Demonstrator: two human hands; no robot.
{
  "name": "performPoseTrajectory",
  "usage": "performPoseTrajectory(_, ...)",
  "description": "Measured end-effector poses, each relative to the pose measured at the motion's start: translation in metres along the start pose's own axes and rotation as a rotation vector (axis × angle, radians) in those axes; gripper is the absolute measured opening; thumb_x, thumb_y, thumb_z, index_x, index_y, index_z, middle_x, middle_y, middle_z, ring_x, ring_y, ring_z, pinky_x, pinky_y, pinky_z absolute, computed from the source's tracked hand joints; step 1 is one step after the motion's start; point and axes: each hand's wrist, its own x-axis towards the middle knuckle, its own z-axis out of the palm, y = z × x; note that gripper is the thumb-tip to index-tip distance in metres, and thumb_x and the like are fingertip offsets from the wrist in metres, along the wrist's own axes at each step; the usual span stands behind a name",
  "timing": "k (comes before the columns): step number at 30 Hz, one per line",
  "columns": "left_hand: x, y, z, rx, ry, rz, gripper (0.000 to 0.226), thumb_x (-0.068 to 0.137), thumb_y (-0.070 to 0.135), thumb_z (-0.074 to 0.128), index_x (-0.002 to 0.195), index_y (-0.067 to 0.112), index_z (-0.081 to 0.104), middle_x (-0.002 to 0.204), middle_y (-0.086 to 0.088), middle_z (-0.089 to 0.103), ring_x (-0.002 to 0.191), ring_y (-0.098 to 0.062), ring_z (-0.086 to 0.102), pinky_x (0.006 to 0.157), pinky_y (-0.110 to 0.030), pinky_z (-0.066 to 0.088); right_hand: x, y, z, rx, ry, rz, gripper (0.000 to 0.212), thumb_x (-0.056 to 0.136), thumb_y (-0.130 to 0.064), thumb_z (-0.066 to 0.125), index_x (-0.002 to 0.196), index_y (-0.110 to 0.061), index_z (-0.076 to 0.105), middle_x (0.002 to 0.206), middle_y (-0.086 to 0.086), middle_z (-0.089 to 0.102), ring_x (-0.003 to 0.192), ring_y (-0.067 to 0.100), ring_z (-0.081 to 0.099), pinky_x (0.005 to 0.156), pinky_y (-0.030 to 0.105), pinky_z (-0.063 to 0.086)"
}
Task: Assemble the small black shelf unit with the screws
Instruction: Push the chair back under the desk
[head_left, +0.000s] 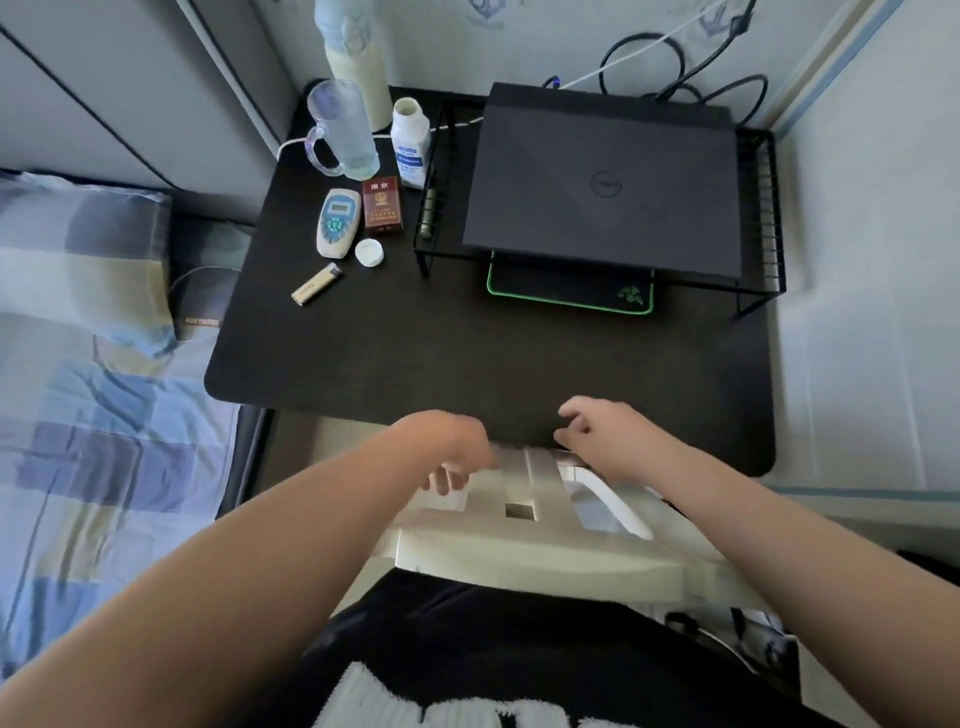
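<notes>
Hands: both bare, forearms stretched forward to the near edge of the black desk.
Left hand: motion-blurred, just short of the desk's near edge; fingers point downward over a white plastic piece – whether they grip it or only brush it cannot be told.
Right hand: at the desk's near edge, fingers loosely bent, thumb apart, fingertips at the rim; nothing is held in them.
White plastic piece: below the desk's near edge, its far end hidden under the desk and both sides crossed by the arms; what it is stays unclear.
Near left of desk: lighter, white cap, remote, red box.
Far left of desk: white bottle, glass mug, tall bottle – its top cut off by the frame.
Black shelf unit: standing on the desk's far right, carrying a closed laptop.
Mouse pad: under the shelf unit, only its green-edged front showing.
</notes>
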Motion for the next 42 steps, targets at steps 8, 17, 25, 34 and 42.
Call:
performPoseTrajectory(8,-0.028,-0.022,-0.026,0.095,0.529,0.279,0.055,0.099,0.054,0.045,0.146,0.027,0.044,0.145,0.0,0.051,0.129,-0.027,0.05,0.1,-0.042,0.046,-0.039,-0.022,0.001,-0.16,0.382,-0.159,0.059,0.102,-0.036,0.055,0.155,-0.024,0.033,0.156,-0.001,0.038,0.142,0.025,0.035,0.112,0.044,0.037)
performPoseTrajectory(17,-0.045,-0.056,-0.059,0.384,0.802,0.565,0.077,0.098,0.065,0.037,0.159,0.033,0.003,0.168,0.003,-0.009,0.154,-0.027,-0.015,0.123,-0.052,0.005,-0.059,-0.082,0.018,-0.138,0.649,0.085,0.072,0.103,-0.049,0.044,0.161,-0.031,0.005,0.17,-0.004,0.003,0.156,0.023,-0.002,0.123,0.048,0.013)
performPoseTrajectory(25,-0.074,-0.058,-0.066,0.556,0.804,0.816,0.075,0.098,0.067,0.03,0.159,0.034,0.001,0.167,0.005,-0.014,0.153,-0.025,-0.019,0.122,-0.051,-0.001,-0.107,-0.124,0.054,-0.022,0.834,0.353,0.074,0.103,-0.051,0.04,0.161,-0.032,0.0,0.17,-0.005,-0.007,0.156,0.022,-0.01,0.124,0.052,0.002)
performPoseTrajectory(34,-0.137,0.008,-0.013,0.788,0.816,1.196,0.074,0.098,0.067,0.026,0.16,0.034,0.001,0.168,0.003,-0.011,0.153,-0.025,-0.016,0.122,-0.051,0.0,-0.215,-0.104,0.126,0.084,1.023,0.652,0.074,0.101,-0.049,0.044,0.161,-0.032,0.004,0.17,-0.005,-0.004,0.156,0.022,-0.007,0.123,0.052,0.006)
performPoseTrajectory(42,-0.187,0.061,0.121,1.058,0.72,1.458,0.073,0.099,0.064,0.025,0.159,0.03,0.003,0.169,-0.002,-0.008,0.153,-0.029,-0.015,0.122,-0.053,-0.001,-0.315,-0.045,0.225,0.198,1.088,0.976,0.074,0.102,-0.052,0.041,0.161,-0.031,0.002,0.17,-0.003,-0.004,0.156,0.027,-0.005,0.123,0.053,0.002)
